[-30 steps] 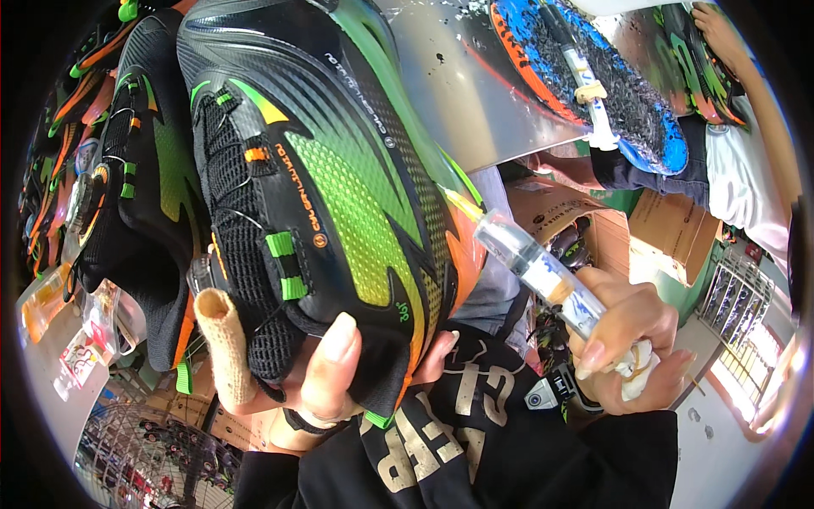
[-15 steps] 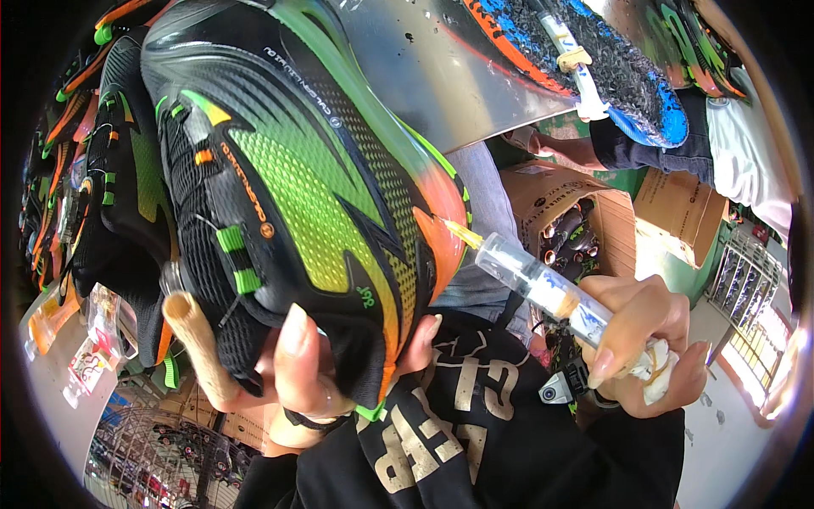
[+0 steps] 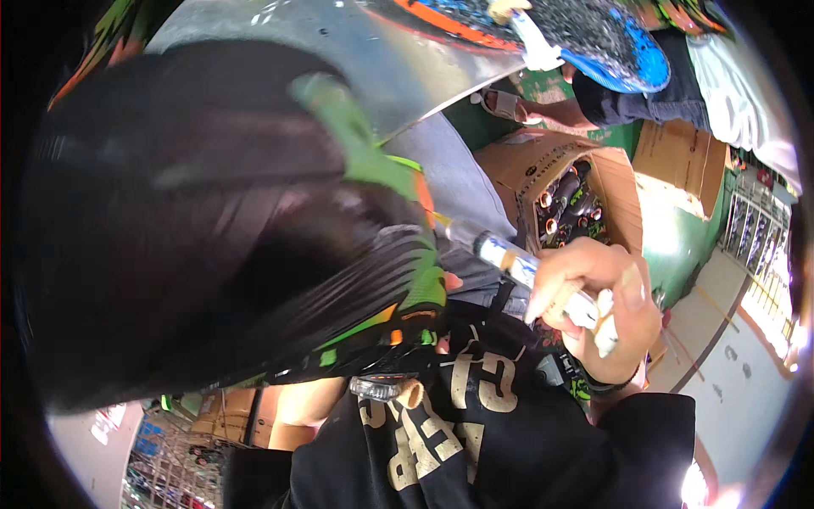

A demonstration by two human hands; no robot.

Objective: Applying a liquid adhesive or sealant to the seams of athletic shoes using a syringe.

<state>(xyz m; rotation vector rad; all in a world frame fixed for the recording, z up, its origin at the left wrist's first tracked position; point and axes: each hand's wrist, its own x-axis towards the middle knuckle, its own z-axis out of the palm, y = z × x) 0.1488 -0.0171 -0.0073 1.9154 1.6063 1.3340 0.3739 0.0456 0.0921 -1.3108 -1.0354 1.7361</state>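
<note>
Large and blurred, a black and green shoe [image 3: 212, 195] fills the left half of the head view, its dark inner opening turned towards the camera. My left hand [image 3: 452, 281] grips it from behind; only fingertips show, the rest hidden by the shoe. Below it, a short wooden handle [image 3: 412, 394] sticks out beside a shiny collar. My right hand [image 3: 602, 310] is closed round a clear syringe [image 3: 507, 258] with blue markings and a wrapped plunger end. The syringe's yellow tip points at the shoe's orange and green sole edge; whether it touches is unclear.
A metal table [image 3: 407, 68] carries a blue and orange tray [image 3: 585, 51] of dark bits with a white-wrapped tool [image 3: 534, 42] across it. Beyond my lap, a cardboard box [image 3: 526, 161] holds several shoes. Another person's leg [image 3: 644, 97] stands by a second box [image 3: 678, 161].
The shoe has turned over, from its green side panel to its opening, and come closer to the camera. My right hand and the syringe have shifted left and up.
</note>
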